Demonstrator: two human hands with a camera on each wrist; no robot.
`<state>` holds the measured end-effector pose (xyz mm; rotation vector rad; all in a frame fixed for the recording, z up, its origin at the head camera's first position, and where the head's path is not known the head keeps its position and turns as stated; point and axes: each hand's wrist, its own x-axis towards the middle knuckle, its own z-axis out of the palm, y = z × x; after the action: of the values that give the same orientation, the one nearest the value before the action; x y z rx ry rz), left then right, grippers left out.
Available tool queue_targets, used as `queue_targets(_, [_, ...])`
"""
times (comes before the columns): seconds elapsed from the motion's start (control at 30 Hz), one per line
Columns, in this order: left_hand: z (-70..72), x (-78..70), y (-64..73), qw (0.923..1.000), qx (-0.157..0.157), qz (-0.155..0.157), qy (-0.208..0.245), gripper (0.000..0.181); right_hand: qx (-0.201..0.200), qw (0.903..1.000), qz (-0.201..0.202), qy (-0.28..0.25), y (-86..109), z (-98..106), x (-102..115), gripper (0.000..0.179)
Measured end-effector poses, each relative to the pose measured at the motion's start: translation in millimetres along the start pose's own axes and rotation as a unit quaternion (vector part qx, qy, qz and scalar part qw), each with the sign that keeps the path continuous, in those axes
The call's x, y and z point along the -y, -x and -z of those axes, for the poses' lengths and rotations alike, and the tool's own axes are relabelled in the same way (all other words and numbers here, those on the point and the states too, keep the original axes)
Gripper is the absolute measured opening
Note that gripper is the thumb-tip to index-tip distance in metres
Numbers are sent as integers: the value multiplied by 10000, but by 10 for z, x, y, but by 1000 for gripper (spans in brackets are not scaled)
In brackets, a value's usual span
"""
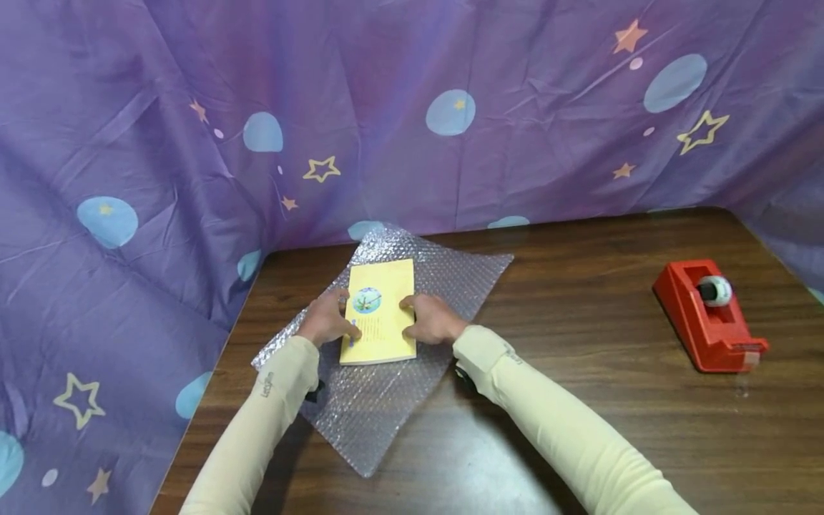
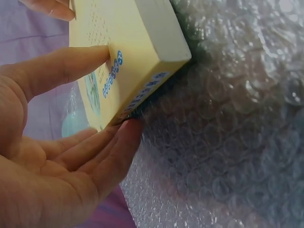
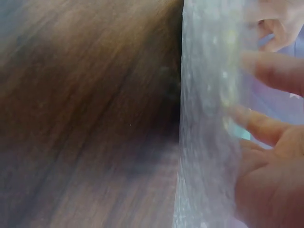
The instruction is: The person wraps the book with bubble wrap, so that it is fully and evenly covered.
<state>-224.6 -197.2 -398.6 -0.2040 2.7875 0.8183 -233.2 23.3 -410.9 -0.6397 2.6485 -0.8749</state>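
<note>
A thick yellow book (image 1: 386, 336) with a round picture and small print on its face lies on a sheet of bubble wrap (image 1: 444, 286), which is set cornerwise on the table. My left hand (image 1: 327, 319) grips the book's left side; in the left wrist view its thumb (image 2: 71, 66) presses the cover and its fingertips (image 2: 130, 127) are at the lower spine edge. On the opposite side, my right hand (image 1: 433, 318) holds the right edge, thumb over the cover. Bubble wrap blurs across the right wrist view, partly hiding those fingers (image 3: 266, 126).
A red tape dispenser (image 1: 704, 315) with a roll of tape (image 1: 716, 291) stands on the right of the brown wooden table (image 1: 566, 307). Behind and to the left hangs a purple cloth (image 1: 386, 86) with stars and blue ovals.
</note>
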Motion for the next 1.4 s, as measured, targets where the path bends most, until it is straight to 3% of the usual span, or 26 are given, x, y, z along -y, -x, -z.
queue_targets(0.23, [28,-16,9,9990,29,-45,-443,90,165,9995,151,235,5,44,17,57])
queue_targets(0.6, [31,-15,60,9993,88,-36,-366,89,328,9994,-55,44,-17,83,26,59])
queue_targets(0.77, [19,-17,72,9993,122,-90,-331,89,303,9992,-57,242,2,58,13,60])
queue_targets(1.17, [9,11,60,9991,95,-185,-371,87,599,9969,182,478,65,101,17,59])
queue_targets(1.4, [-18,-2,59,9980,-66,-381,-507,87,657,9958,340,542,222,141,41,63])
